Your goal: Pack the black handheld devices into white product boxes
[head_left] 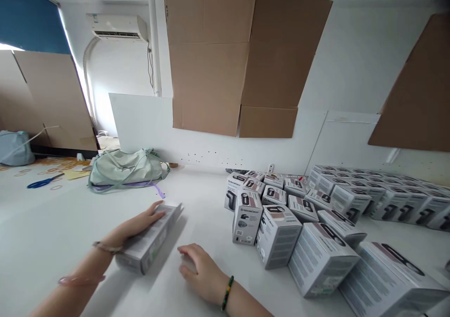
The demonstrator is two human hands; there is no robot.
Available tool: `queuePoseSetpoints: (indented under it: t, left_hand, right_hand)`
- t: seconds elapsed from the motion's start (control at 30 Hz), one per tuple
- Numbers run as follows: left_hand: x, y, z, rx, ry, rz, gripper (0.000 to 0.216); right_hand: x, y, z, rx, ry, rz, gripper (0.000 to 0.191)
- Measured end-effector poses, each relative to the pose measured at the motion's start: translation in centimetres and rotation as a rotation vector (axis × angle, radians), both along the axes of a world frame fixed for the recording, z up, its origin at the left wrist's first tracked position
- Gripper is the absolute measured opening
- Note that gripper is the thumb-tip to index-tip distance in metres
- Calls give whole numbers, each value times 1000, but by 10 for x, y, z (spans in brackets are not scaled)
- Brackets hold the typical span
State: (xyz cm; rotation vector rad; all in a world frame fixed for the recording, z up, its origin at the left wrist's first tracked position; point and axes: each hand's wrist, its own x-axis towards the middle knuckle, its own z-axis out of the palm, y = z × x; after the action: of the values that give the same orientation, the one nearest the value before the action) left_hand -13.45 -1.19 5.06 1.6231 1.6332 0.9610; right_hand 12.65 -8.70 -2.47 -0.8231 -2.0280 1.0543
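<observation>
My left hand (pixel 144 223) grips a long grey-and-white cardboard box (pixel 154 246) from above, left of centre on the white table. The box is tilted away from me, and the hand covers part of its top. Just right of it, my right hand (pixel 200 272) hovers low over the table, thumb and fingers apart in a loose curve. Nothing shows clearly between them. Closest to this hand stand several upright printed boxes, among them a SilverCrest box (pixel 247 221) and a larger box (pixel 321 261) nearer to me.
Rows of similar boxes (pixel 390 200) stand at the far right. A pale green bag (pixel 126 167) lies at the back left, beside blue scissors (pixel 42 182), yellow paper (pixel 74 174) and scattered rubber bands (pixel 52 163). Cardboard sheets (pixel 211 64) hang on the wall behind.
</observation>
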Motion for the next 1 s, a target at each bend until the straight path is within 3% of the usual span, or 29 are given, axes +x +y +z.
queuePoseSetpoints:
  t: [0.17,0.23,0.3,0.5,0.7,1.0]
  left_hand:
    - [86,6,-18,-137,-198,-208,73]
    - [107,2,-25,-130,-292,-207,78]
    - [119,-5,-29,-107,-376,-180,74]
    - [122,-25,-25,-99,-701,-97,60]
    - [119,-23,-23,-118,-835,-120,54]
    - [128,-29,-26,-182,-887,-104,60]
  right_hand:
    - [-5,19,-14,-347,570,14,104]
    - [-2,25,-14,-395,701,-36,113]
    - [2,29,-11,-415,749,-105,109]
    - [12,30,-7,-425,749,-97,89]
    - [16,25,-3,-396,654,106,126]
    - [24,16,13,-337,489,-39,112]
